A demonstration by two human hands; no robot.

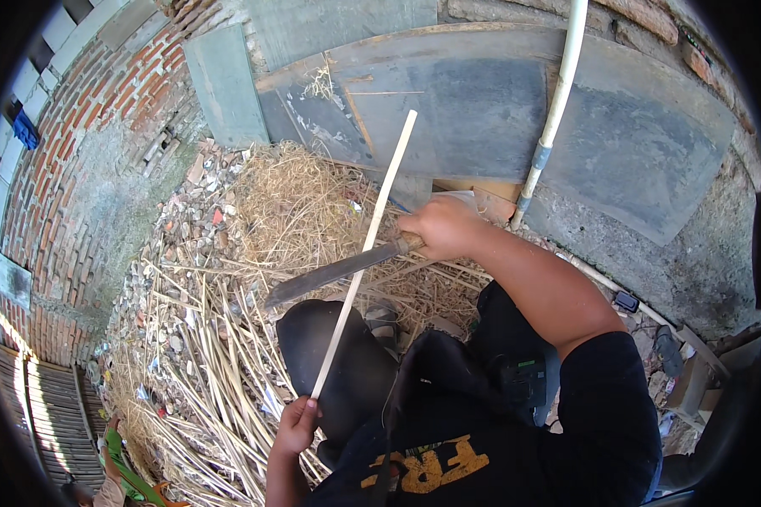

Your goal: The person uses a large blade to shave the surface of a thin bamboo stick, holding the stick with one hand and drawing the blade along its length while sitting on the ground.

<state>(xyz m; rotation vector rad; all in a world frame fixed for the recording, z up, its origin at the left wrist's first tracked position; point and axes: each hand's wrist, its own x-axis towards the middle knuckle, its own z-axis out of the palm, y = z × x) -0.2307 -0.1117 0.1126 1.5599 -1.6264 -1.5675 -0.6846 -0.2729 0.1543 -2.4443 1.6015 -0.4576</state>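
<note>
Gripped near its lower end, a long pale bamboo strip (379, 215) slants up and away from my left hand (297, 425), whose fingers are closed round it. My right hand (445, 227) is wrapped round the wooden handle of a machete (334, 274). Its dark, broad blade points left and crosses the strip around the middle, above my knee. Whether the edge touches the strip or only passes over it, I cannot tell.
Many split strips (220, 372) lie on the rubble at left, with a heap of straw-like shavings (292, 207) beyond. Grey boards (482, 101) lean on the far wall beside a white pipe (558, 101). A brick wall (76, 169) stands left. Another person's arm (110, 452) shows at lower left.
</note>
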